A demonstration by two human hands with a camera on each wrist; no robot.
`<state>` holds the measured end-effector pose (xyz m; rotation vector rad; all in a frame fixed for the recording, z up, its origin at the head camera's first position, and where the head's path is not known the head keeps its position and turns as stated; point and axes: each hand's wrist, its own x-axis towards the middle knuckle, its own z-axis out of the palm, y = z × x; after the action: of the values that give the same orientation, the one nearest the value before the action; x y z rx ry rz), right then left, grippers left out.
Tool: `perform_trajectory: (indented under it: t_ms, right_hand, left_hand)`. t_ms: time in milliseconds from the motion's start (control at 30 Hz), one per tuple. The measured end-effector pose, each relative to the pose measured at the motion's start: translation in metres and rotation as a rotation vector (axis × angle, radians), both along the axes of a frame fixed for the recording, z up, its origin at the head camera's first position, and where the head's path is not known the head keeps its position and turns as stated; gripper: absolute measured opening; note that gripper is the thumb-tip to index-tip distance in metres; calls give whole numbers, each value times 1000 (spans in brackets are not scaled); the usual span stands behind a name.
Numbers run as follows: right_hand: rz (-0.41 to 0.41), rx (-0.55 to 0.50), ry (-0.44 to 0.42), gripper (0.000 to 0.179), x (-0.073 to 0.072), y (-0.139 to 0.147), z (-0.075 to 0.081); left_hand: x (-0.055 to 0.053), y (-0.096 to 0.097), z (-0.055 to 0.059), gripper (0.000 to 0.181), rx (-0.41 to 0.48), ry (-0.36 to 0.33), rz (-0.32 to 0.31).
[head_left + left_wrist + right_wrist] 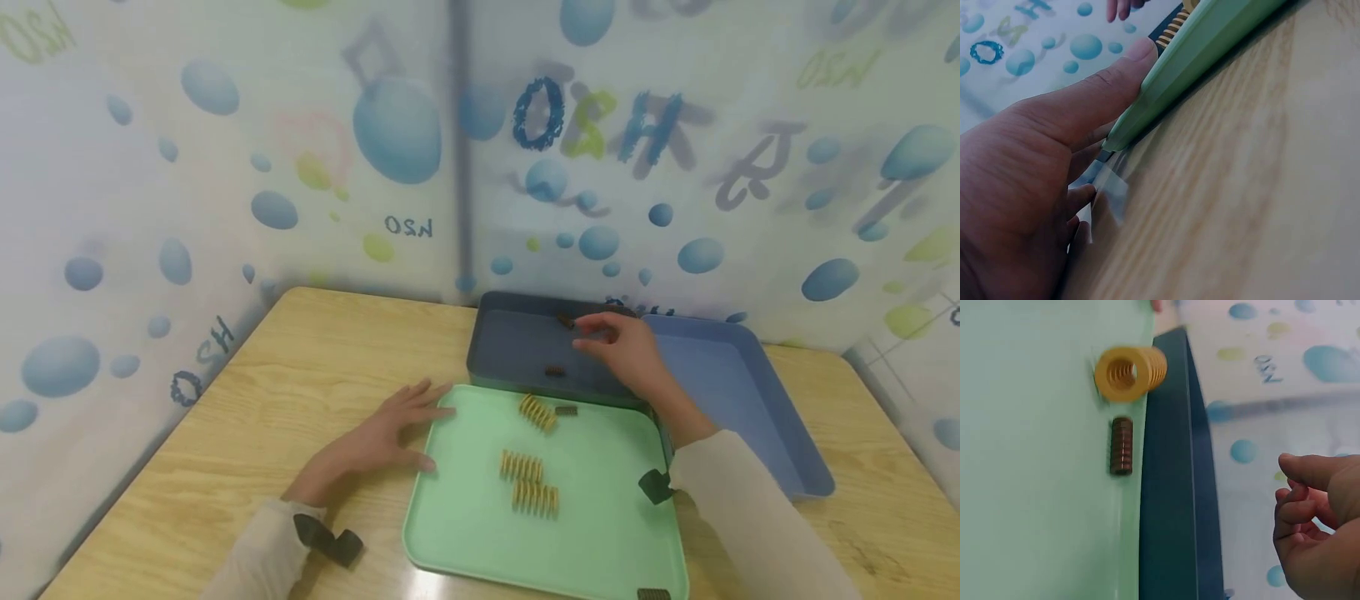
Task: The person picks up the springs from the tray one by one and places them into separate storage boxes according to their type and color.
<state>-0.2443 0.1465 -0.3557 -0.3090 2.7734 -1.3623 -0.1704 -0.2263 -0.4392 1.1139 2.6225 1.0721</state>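
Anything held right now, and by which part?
Nothing appears held: the right hand looks empty near a brown spring; the left hand rests on the green tray's rim.

- Your right hand point(624, 348) hides part of the dark tray point(517, 335).
- Your head view's bottom edge cuts off 1 dark spring point(654, 593).
- Your right sleeve point(750, 504) covers part of the blue tray point(708, 367).

Your near tray point(465, 521) is plain mint green. Springs: the fat ones point(536, 498) are golden yellow, the thin ones point(566, 411) dark brown. Back tray point(510, 342) reads dark slate blue, right-hand tray point(705, 375) a lighter blue. Your tabletop point(360, 342): tan, streaky wood grain. Wall point(225, 33): white, blue and lime drops point(397, 129), blue, lime and grey lettering point(650, 127). Your sleeves point(742, 492): cream; wrist mounts point(656, 487): black.
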Motion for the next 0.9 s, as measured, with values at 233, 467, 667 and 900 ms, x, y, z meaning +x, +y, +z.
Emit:
perform_trajectory:
  t_ms: [233,467,667,900]
  right_hand:
    - [66,-52,4,38,31,4,1]
    - [129,-73,-8,35,57,5,-15]
    - [185,-35,27,32,66,9,-32]
    - [241,-14,44,33,68,9,-46]
  left_hand:
    - [0,-1,2,75,0,-8,2]
    - [1,0,3,75,4,-15,-3]
    - [0,0,2,76,-1,-18,2]
    - [-1,1,2,76,3,-19,-1]
